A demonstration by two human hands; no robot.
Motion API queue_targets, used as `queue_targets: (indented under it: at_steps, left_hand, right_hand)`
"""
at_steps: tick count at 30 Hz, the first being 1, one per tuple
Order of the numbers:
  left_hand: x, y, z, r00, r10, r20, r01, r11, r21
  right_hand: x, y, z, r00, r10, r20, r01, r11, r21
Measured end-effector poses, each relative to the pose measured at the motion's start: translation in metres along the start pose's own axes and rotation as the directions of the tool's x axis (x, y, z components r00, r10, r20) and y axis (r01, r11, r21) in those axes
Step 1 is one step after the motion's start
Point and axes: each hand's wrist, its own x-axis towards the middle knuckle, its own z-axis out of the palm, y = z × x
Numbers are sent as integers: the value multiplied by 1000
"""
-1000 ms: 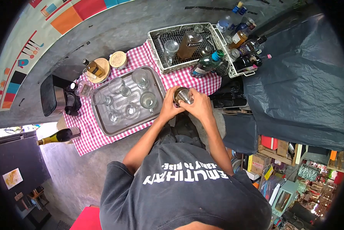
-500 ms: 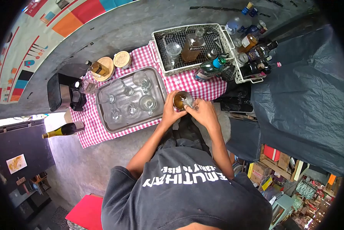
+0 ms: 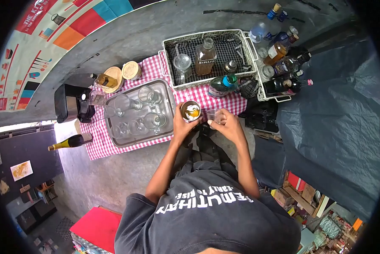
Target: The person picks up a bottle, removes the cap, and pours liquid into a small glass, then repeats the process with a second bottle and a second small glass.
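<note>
My left hand (image 3: 180, 125) grips a metal cup (image 3: 190, 111) with amber liquid inside, at the near edge of the checked cloth. Just right of it, my right hand (image 3: 224, 122) holds a small clear glass (image 3: 213, 114), upright and apart from the cup. Both hands sit in front of the steel tray (image 3: 168, 91) of empty glasses.
A white wire basket (image 3: 168, 44) holds a square bottle (image 3: 205, 56) and an upturned glass. A green bottle (image 3: 222, 84) lies by it. Several bottles (image 3: 283, 59) stand at right. A black machine (image 3: 69, 103) and a wine bottle (image 3: 69, 142) are at left. Dark tarp covers the right side.
My right hand has drawn the small glass out from over the metal cup and moved it to the right. The left hand still holds the cup.
</note>
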Motion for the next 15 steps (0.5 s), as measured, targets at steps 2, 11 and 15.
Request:
queue_targets:
  at_steps: [2,11,15]
  left_hand:
    - [4,5,1,1000,14,-23,-12,998,63]
    - [29,-19,14,978,157,-136,-123,964,234]
    - [37,-19,19,976,167,-138,-132,964,233]
  right_hand:
    - [7,10,-9,997,-72,-25,70,994,-86]
    - [18,25,-38,991,-131,-18,126,974,-189]
    - [19,31,-45,991,-135,11,134,971,-196]
